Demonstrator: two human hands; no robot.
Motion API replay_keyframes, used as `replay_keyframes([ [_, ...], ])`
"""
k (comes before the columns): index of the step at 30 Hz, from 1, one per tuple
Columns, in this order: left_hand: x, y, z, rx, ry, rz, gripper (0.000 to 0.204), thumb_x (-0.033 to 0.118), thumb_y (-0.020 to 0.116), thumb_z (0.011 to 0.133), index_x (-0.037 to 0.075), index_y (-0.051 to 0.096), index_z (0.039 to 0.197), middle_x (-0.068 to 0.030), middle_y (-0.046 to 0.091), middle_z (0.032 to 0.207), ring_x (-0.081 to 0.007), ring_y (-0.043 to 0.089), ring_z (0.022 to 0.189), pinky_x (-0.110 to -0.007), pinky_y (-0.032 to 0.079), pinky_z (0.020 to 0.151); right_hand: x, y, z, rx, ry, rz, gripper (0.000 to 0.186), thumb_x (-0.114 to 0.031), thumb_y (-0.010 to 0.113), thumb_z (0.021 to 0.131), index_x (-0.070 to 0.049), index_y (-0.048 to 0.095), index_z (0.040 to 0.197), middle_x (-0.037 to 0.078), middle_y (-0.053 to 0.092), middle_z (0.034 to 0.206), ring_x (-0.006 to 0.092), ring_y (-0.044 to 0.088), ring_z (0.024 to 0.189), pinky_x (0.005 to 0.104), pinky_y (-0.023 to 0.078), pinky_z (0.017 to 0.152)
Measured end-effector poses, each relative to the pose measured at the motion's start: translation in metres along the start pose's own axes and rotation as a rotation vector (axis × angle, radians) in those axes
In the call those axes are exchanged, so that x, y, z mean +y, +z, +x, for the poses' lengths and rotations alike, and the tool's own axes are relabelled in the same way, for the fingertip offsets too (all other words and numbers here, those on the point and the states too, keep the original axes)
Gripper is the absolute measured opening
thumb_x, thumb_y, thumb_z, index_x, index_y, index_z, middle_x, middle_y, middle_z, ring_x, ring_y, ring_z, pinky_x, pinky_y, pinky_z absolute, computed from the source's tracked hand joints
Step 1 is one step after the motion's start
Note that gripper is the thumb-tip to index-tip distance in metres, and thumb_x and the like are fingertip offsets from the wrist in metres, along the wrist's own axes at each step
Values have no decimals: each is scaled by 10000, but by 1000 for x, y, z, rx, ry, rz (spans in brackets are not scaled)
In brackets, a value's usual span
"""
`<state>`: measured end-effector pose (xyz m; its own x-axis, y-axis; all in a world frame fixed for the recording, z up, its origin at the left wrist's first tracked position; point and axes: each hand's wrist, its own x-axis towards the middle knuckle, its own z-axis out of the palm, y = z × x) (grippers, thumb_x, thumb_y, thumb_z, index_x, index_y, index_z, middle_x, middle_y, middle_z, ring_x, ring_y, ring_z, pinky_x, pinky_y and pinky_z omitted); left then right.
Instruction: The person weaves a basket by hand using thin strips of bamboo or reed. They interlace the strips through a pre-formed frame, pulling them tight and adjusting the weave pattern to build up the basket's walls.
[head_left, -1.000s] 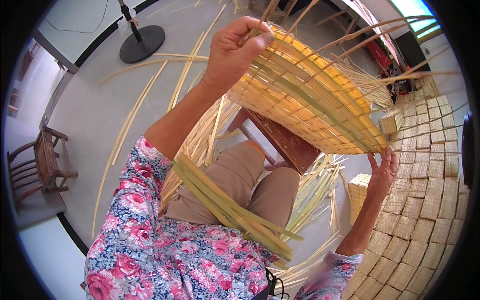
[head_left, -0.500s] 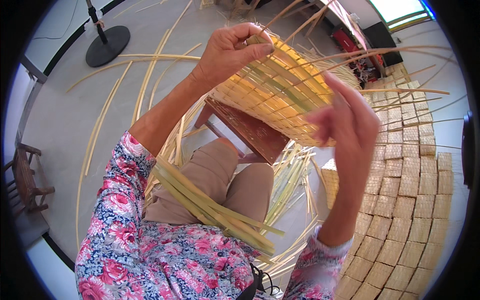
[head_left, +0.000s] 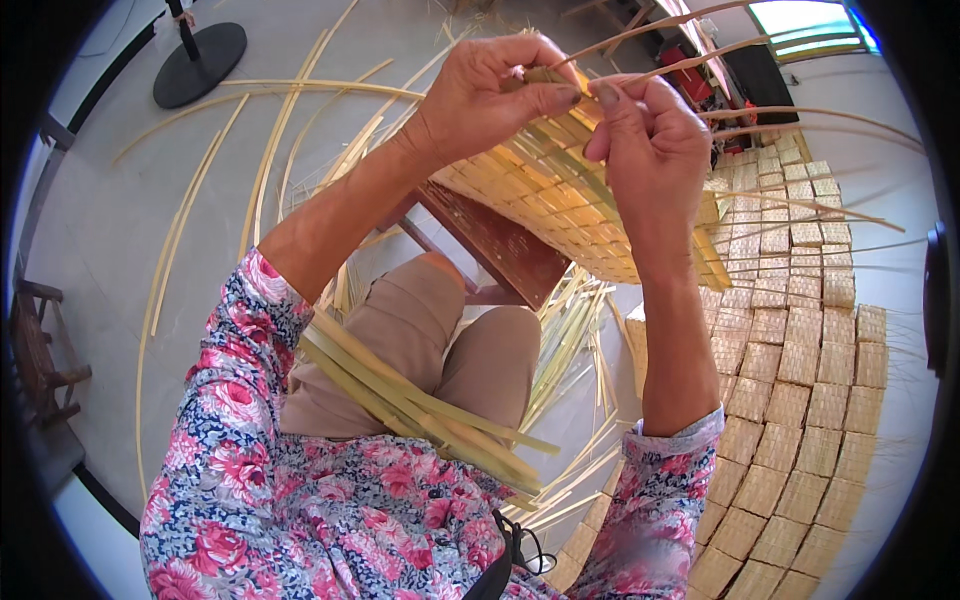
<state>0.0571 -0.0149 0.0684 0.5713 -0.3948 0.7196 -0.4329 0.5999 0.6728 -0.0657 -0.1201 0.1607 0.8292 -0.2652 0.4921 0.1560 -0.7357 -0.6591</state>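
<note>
Head view: grey floor (head_left: 95, 230) spreads across the left half of the frame, and a floral shirt (head_left: 330, 510) in pink, blue and white fills the lower left and centre. Rows of pale woven blocks (head_left: 785, 430) cover the right side, set close together. A yellow and green woven piece (head_left: 545, 205) hangs tilted in the upper centre, its weave slanting down toward the right, with long thin strands (head_left: 810, 109) fanning out to the upper right. Brown trouser legs (head_left: 400, 325) show in the centre, just below a dark red wooden bench (head_left: 500, 250). Across the lap lie flat green-yellow strips (head_left: 420, 405), reaching toward the lower centre. The left hand (head_left: 505, 95), upper centre, pinches the top edge of the woven piece between thumb and bent fingers. Just beside it, the right hand (head_left: 655, 130) has its fingers curled and its thumb near the left thumb, in front of the weave; whether it grips a strand cannot be told. A wooden chair (head_left: 40, 365) sits at the left edge, and a round black base (head_left: 200, 65) stands upper left.
</note>
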Motion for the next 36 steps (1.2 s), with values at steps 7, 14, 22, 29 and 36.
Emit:
replay_keyframes([
  [7,0,12,8,41,-79,-174,85,81,707,941,1,678,942,19,650,842,-47,605,839,-218,520,733,13,3,1,61,-94,27,161,-113,640,962,5,669,857,13,588,587,37,528,536,241,388,489],
  [14,0,-24,21,-196,65,137,184,153,626,1010,-10,694,958,38,646,817,-38,552,815,-248,481,699,4,1,3,39,-43,-67,168,-175,660,982,-20,710,943,-30,581,598,-6,464,526,179,327,479],
  [22,30,-26,32,-236,306,588,227,148,689,940,-6,607,796,-145,552,670,-211,526,596,-346,425,567,16,2,3,104,-179,-26,138,-148,675,975,-25,714,924,-38,577,608,-10,451,530,174,326,481],
  [29,28,-19,30,-219,418,591,257,100,681,913,0,529,733,-151,517,637,-287,501,560,-377,418,548,17,-4,1,79,-130,22,125,-111,660,973,-20,713,906,-40,566,606,-5,446,518,182,328,471],
  [36,30,-21,32,-281,400,681,265,117,676,915,-5,520,740,-183,504,653,-311,497,564,-384,419,548,9,-1,2,136,-186,119,229,-46,609,962,-19,593,735,-30,533,607,21,493,546,207,376,493],
])
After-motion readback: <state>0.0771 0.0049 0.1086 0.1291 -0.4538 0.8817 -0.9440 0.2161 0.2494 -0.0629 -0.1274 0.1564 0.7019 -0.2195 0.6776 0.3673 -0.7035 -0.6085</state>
